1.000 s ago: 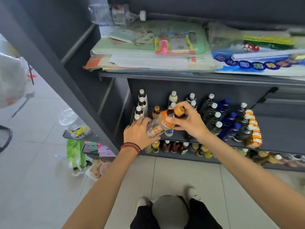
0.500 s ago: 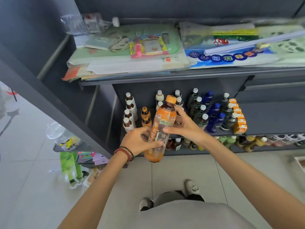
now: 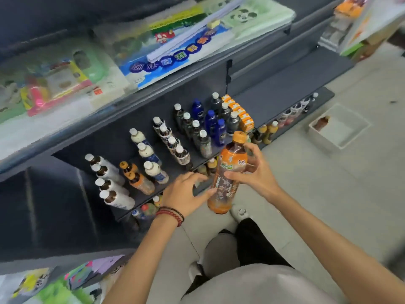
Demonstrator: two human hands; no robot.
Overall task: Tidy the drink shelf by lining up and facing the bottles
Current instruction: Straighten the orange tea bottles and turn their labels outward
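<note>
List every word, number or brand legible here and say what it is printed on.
Nothing reads clearly.
orange-capped bottle, gripped by the right hand: green strip and red mark on the label, blurred.
blue poster: white characters in dark blue discs, unreadable.
orange cartons: white print, too small.
rows of bottles: labels too small.

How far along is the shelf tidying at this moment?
Done: most bottles on the drink shelf stand in rows. In hand: the right hand grips an orange-capped bottle off the shelf; the left hand touches its lower part. Left: setting it down, likely in line with the two shelved orange-capped bottles, label forward.
</note>
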